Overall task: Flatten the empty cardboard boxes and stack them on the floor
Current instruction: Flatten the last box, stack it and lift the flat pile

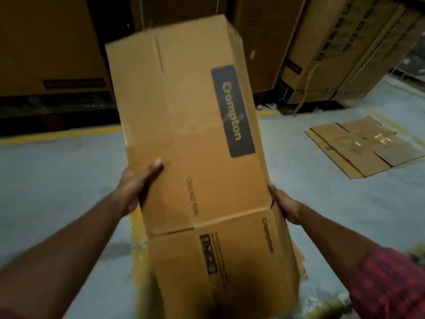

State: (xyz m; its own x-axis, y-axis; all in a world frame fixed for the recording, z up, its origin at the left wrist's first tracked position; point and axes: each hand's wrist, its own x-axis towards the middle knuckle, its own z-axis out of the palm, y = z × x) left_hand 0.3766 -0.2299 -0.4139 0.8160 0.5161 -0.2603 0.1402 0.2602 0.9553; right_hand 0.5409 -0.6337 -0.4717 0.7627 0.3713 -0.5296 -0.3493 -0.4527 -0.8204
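A long brown cardboard box [190, 125] with a dark "Crompton" label fills the middle of the head view, held up in front of me and tilted away. My left hand [135, 187] grips its left edge, thumb on the top face. My right hand [284, 203] holds the right edge near the fold of the near flap, fingers hidden behind the box. A near flap hangs down toward me. On the floor at the right lies a stack of flattened cardboard boxes [358, 146].
Grey concrete floor [57, 180] with a yellow painted line [59, 134]. Tall stacked cartons [340, 49] lean at the back right. Large dark cartons [46, 47] stand along the back left.
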